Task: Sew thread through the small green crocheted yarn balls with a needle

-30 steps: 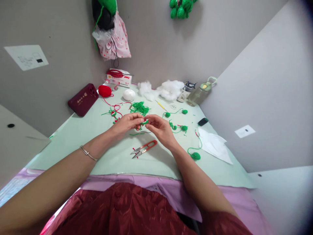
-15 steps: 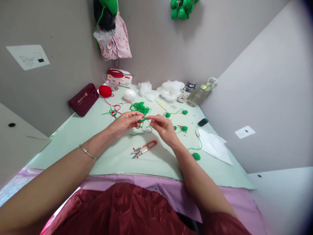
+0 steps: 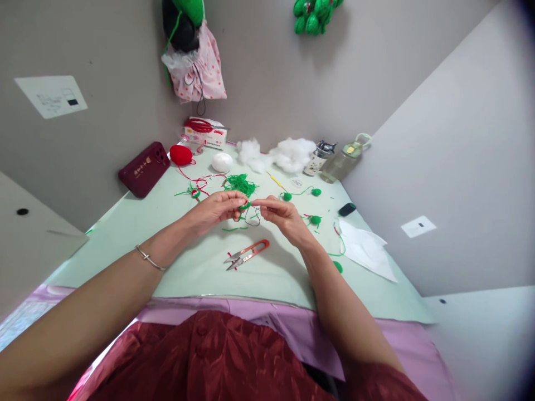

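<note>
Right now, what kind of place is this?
It looks like a craft corner, probably for yarn work. A tangle of green yarn, a ball of red yarn and thread snips lie on the table.

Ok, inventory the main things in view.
Knitted piece: 1, green-red, centre
Snips: 1, orange, front
Tangle: 1, green, centre
Yarn ball: 1, red, left
Other ball: 1, white, back
Stuffing: 2 clumps, white, back
Slim tool: 1, yellow, centre
Small balls: 4 visible, green, right
Phone: 1, maroon, left
Scissors: 1, red, back
Box: 1, white, back
Bottle: 1, green, back-right
Cup: 1, white, beside bottle
Pouch: 1, pink, hanging
Bunch: 1, green, hanging
Left hand: 1, bare, centre
Right hand: 1, bare, centre
</note>
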Tool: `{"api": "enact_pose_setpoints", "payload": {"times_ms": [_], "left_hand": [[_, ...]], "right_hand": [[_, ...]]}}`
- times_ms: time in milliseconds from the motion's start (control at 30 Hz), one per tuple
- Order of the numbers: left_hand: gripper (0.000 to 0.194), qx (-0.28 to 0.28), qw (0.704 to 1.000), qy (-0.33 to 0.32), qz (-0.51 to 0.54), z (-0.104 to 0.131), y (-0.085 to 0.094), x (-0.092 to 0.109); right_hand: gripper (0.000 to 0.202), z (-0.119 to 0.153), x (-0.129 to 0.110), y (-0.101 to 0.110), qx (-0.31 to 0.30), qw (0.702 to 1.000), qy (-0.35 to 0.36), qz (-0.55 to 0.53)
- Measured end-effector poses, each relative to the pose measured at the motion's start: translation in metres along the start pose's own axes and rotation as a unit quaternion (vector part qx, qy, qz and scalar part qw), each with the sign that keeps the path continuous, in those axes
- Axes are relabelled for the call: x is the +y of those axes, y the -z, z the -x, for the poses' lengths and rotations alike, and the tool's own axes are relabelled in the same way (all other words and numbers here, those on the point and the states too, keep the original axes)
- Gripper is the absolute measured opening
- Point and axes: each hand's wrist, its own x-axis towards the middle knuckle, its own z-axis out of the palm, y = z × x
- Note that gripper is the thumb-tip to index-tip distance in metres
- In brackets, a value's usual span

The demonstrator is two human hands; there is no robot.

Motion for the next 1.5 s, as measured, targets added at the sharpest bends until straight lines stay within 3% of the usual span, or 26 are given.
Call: {"api": "enact_pose_setpoints", "payload": {"times_ms": [200, 467, 633, 900, 967, 1033, 1100, 1167, 1233, 1400, 1500], "left_hand": [[0.029, -0.007, 1.0, -0.006, -0.015, 0.001, -0.001, -0.003], [0.03, -0.007, 0.999, -0.003, -0.05, -0.002, -0.006, -0.009], [0.029, 0.013, 0.999, -0.015, -0.041, -0.002, -0.005, -0.008], [0.027, 0.024, 0.992, -0.011, -0.123, -0.006, -0.004, -0.017], [0.028, 0.021, 0.992, -0.004, -0.125, -0.007, -0.004, -0.018], [0.03, 0.022, 0.992, 0.001, -0.126, -0.009, -0.003, -0.019], [0.03, 0.032, 0.991, 0.002, -0.131, -0.01, -0.001, -0.02], [0.031, 0.046, 0.99, 0.0, -0.134, -0.011, 0.002, -0.021], [0.033, 0.058, 0.989, -0.003, -0.133, -0.012, 0.005, -0.021], [0.036, 0.09, 0.985, -0.014, -0.143, -0.013, 0.007, -0.019], [0.037, 0.085, 0.985, -0.018, -0.146, -0.013, 0.005, -0.018]], "right_hand": [[0.021, -0.001, 0.006, -0.002, 0.004, 0.999, 0.005, -0.038], [0.028, -0.005, 0.007, -0.019, 0.024, 0.994, -0.03, -0.107], [0.019, -0.001, -0.001, -0.027, 0.063, 0.997, 0.008, -0.05], [0.01, 0.002, 0.004, -0.03, 0.091, 0.965, 0.079, 0.232], [0.008, 0.001, -0.001, -0.03, 0.103, 0.965, 0.086, 0.224], [0.008, -0.001, -0.009, -0.026, 0.139, 0.981, 0.07, 0.118], [0.013, -0.003, -0.02, -0.015, 0.174, 0.983, 0.019, -0.06], [0.019, -0.003, -0.028, 0.006, 0.196, 0.955, -0.033, -0.218], [0.024, 0.0, -0.03, 0.036, 0.243, 0.926, -0.036, -0.287], [0.018, 0.021, -0.013, 0.107, 0.471, 0.844, 0.101, -0.236], [0.018, 0.028, -0.006, 0.118, 0.527, 0.818, 0.125, -0.195]]}}
